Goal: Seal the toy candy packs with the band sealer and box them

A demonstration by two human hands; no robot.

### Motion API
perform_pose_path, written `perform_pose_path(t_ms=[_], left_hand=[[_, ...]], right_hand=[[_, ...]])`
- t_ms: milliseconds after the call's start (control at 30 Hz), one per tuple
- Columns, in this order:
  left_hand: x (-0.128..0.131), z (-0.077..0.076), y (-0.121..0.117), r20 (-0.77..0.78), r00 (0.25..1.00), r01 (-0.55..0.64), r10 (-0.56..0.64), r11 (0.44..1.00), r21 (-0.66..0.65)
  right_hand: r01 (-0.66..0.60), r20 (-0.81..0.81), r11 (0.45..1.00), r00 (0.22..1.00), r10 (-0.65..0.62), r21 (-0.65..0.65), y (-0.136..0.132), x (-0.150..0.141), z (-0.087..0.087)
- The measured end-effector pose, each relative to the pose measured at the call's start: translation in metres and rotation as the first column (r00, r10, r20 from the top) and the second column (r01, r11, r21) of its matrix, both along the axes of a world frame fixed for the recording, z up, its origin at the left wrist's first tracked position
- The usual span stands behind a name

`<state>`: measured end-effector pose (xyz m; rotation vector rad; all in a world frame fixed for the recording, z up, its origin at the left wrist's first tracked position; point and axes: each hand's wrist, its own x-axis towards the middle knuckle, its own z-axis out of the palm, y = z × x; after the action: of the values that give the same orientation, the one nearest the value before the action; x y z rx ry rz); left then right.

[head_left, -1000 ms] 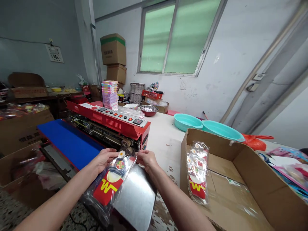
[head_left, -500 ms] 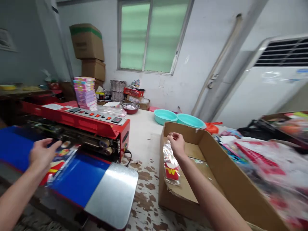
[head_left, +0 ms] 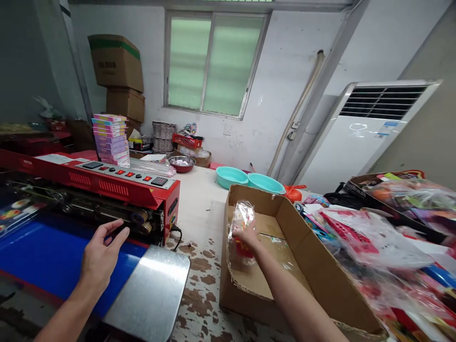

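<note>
My left hand [head_left: 101, 256] hovers over the blue conveyor belt [head_left: 46, 247] of a red sealing machine [head_left: 117, 183]; its thumb and fingers are apart with nothing between them. At the left edge, a colourful clear-wrapped packet [head_left: 14, 216] lies on the belt by the machine's rollers. Inside the open cardboard box [head_left: 317, 247], my right hand [head_left: 247, 235] is closed on a clear plastic packet [head_left: 244, 216]. A red part with yellow marking shows at its lower end, blurred by motion. My fingers partly cover the packet's middle.
A metal plate [head_left: 149, 289] extends from the belt's end, beside the box. Two turquoise basins [head_left: 231, 176] stand behind the box. Plastic-bagged goods [head_left: 370, 237] are heaped on the right. Stacked pink and purple boxes [head_left: 110, 140] rise behind the machine.
My left hand has come off the packet on the belt, which now lies farther left in view. My right hand's grip is lower on the packet in the box. The view has turned right.
</note>
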<state>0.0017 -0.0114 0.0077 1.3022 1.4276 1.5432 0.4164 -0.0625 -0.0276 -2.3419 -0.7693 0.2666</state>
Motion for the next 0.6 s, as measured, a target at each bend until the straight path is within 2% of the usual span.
perform_pose_path(t_ms=[67,167,233,300,400,467,533,600], left_hand=[[0.006,-0.001,-0.007,0.015,0.999,0.052,-0.052,0.999,0.016],[0.028,0.003,-0.021,0.092,0.961,0.260,-0.261,0.965,0.026],[0.050,0.011,-0.032,0.170,0.888,0.434,-0.426,0.901,-0.008],[0.072,0.021,-0.041,0.269,0.795,0.579,-0.545,0.813,-0.064],[0.097,0.036,-0.047,0.453,0.617,0.732,-0.644,0.680,-0.031],[0.102,0.041,-0.047,0.542,0.509,0.772,-0.669,0.633,0.056],[0.095,0.043,-0.044,0.562,0.501,0.770,-0.658,0.636,0.058],[0.079,0.041,-0.043,0.526,0.553,0.773,-0.646,0.634,-0.033]], right_hand=[[-0.013,0.079,1.000,0.997,0.011,0.022,-0.003,0.001,0.026],[-0.147,0.225,0.987,0.966,0.130,0.064,-0.011,-0.021,0.070],[-0.266,0.292,0.961,0.928,0.232,0.081,-0.019,-0.052,0.096],[-0.374,0.337,0.920,0.887,0.316,0.122,-0.030,-0.092,0.114],[-0.528,0.343,0.826,0.827,0.446,0.199,-0.044,-0.148,0.119],[-0.626,0.275,0.741,0.777,0.567,0.241,-0.050,-0.174,0.110],[-0.689,0.176,0.662,0.720,0.671,0.295,-0.052,-0.186,0.101],[-0.671,0.094,0.641,0.715,0.693,0.372,-0.049,-0.185,0.099]])
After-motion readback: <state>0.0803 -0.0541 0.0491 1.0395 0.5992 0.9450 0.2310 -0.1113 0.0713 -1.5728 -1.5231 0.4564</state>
